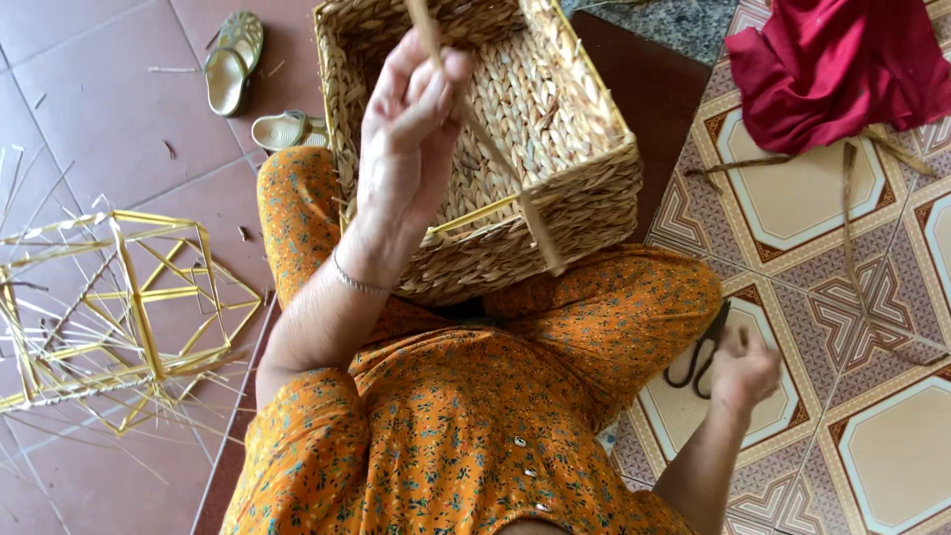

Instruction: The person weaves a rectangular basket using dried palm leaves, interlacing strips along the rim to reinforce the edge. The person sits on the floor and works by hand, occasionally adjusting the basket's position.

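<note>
Most of the woven basket (555, 129) looks finished: it rests tilted on the person's lap, its mouth turned toward the camera, and its side walls and rim are closed with tight plaited straw. One yellow rod of the inner frame (475, 215) still shows along the near rim, so I judge the work to be in its late stage, with only that edge and the loose end left to deal with.

Beside the lap on the red tiles stands a bare yellow frame (119, 307), a box of thin rods with no weave on it at all, surrounded by scattered straw offcuts. Across the patterned tiles lies a red cloth (842, 69) with a few long flat strands trailing from under it.

Over the basket, the left hand (406, 149) is raised, its fingers pinched together on a straw strand (495, 159) that runs from above the hand down across the basket's mouth to the near rim, drawn taut.

Low at the side, the right hand (743, 369) reaches toward the floor; it is blurred, and I cannot tell whether its fingers are closed on anything. Dark scissors (701, 352) lie on the tiles just beside it, perhaps touching. Two pale sandals (238, 64) sit beyond the basket.
</note>
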Demonstrator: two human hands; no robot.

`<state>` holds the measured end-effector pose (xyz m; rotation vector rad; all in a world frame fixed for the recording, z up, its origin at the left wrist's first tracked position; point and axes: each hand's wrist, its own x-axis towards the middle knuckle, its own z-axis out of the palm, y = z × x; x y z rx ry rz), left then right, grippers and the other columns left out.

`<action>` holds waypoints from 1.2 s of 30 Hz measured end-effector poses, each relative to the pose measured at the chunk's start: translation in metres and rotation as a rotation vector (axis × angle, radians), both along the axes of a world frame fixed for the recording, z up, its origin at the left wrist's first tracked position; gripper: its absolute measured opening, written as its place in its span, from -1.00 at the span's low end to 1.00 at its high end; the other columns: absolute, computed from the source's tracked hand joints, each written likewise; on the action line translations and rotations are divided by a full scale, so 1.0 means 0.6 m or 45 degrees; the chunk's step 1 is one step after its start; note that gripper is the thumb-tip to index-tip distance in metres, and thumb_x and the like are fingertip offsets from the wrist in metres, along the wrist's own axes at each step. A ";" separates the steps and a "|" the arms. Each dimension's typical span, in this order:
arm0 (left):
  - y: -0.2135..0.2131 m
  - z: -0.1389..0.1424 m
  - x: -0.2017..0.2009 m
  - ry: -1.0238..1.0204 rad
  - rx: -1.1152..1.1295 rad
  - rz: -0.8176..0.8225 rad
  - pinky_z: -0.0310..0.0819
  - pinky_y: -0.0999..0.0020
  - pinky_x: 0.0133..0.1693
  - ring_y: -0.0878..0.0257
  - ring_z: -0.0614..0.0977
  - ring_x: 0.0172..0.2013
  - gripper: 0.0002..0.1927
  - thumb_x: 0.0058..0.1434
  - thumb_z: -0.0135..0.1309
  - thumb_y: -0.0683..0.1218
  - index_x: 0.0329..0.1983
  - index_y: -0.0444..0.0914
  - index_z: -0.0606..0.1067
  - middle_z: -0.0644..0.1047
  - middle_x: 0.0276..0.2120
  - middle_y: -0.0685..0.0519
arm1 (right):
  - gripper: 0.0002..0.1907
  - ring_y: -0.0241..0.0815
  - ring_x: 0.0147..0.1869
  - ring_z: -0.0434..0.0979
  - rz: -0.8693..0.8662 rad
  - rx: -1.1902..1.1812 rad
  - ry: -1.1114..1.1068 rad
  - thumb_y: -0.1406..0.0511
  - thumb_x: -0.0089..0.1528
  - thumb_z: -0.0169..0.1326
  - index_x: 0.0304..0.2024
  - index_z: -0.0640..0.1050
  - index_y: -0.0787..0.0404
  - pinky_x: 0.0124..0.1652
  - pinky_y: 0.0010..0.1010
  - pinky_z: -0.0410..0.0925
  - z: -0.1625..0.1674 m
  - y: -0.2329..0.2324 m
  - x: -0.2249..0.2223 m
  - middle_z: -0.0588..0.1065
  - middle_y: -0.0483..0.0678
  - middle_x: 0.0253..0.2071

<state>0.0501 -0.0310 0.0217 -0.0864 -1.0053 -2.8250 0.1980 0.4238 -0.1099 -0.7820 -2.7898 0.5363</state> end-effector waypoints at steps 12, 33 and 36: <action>0.068 -0.041 0.152 0.045 -0.206 -0.061 0.54 0.29 0.14 0.24 0.62 0.01 -0.86 0.48 0.09 -0.32 0.00 -0.25 0.45 0.63 -0.05 -0.03 | -0.47 -0.05 0.17 0.61 0.969 -2.140 0.575 0.04 0.45 -0.04 0.41 0.35 0.04 0.04 -0.12 0.51 0.153 -0.312 -0.042 0.43 0.04 0.34; -0.009 -0.033 0.009 0.398 -1.827 0.138 0.53 0.30 -0.44 0.19 0.67 -0.51 -0.89 0.32 0.13 -0.23 -0.34 -0.34 0.59 0.60 -0.50 -0.04 | -0.94 -0.31 -0.22 0.53 0.939 -0.691 0.857 0.52 0.48 0.05 -0.05 0.51 0.32 -0.31 -0.55 0.44 0.137 -0.207 -0.157 0.51 0.04 -0.11; -0.020 0.007 -0.035 0.210 -1.776 -0.108 0.56 0.38 -0.47 0.31 0.68 -0.56 -0.87 0.32 0.15 -0.19 -0.32 -0.35 0.61 0.62 -0.57 0.02 | -0.89 -0.39 -0.46 0.38 0.991 -0.596 0.676 0.49 0.40 0.14 -0.02 0.59 0.35 -0.49 -0.58 0.24 0.104 -0.246 -0.193 0.66 0.05 -0.07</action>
